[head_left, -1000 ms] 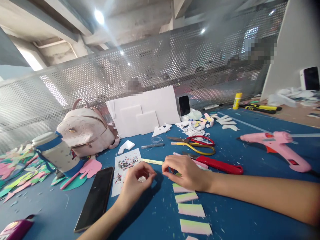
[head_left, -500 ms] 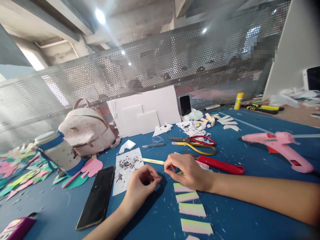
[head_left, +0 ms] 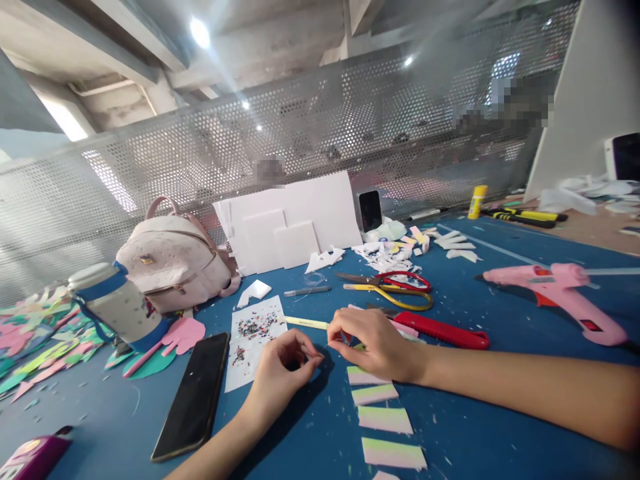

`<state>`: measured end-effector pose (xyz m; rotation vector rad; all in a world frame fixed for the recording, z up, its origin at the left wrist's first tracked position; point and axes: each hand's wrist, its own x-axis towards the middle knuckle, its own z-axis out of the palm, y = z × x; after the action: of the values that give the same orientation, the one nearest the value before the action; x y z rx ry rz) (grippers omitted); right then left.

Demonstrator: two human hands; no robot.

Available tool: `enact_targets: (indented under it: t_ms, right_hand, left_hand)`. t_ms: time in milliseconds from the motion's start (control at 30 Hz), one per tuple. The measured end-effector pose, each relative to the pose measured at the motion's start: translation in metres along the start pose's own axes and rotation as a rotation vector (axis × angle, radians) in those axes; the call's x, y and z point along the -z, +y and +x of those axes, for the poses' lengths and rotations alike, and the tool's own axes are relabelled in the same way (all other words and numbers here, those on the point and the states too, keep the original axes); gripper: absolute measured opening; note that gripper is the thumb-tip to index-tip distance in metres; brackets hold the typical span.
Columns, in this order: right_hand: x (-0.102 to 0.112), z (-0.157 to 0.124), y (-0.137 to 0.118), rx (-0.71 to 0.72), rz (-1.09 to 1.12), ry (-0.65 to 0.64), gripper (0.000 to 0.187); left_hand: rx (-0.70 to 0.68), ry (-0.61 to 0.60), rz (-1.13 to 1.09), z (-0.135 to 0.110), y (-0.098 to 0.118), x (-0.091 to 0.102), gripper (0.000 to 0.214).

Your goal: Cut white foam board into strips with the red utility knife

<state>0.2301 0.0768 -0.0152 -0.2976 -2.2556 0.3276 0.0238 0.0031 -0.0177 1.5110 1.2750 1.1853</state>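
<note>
Left hand (head_left: pixel 287 363) and right hand (head_left: pixel 376 343) above blue tabletop (head_left: pixel 315 430), each grip pinched narrow, anything held indiscernible, green-and-pink strips (head_left: pixel 384 421) near right hand.

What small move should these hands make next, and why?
I'd probably ease the left hand toward the right hand: their fingertips face each other across a small gap over the blue tabletop, each thumb curled toward its fingers. Whatever they may hold is too fine to make out, so a slow move seems wise.
</note>
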Motion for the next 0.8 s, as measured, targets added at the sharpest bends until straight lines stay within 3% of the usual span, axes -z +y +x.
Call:
enact_targets:
  t_ms: [800]
  right_hand:
    - [-0.0004, -0.0001, 0.0011, -0.007, -0.013, -0.022, 0.01]
  left_hand:
    - [0.014, -0.002, -0.08, 0.0015, -0.002, 0.0013, 0.018]
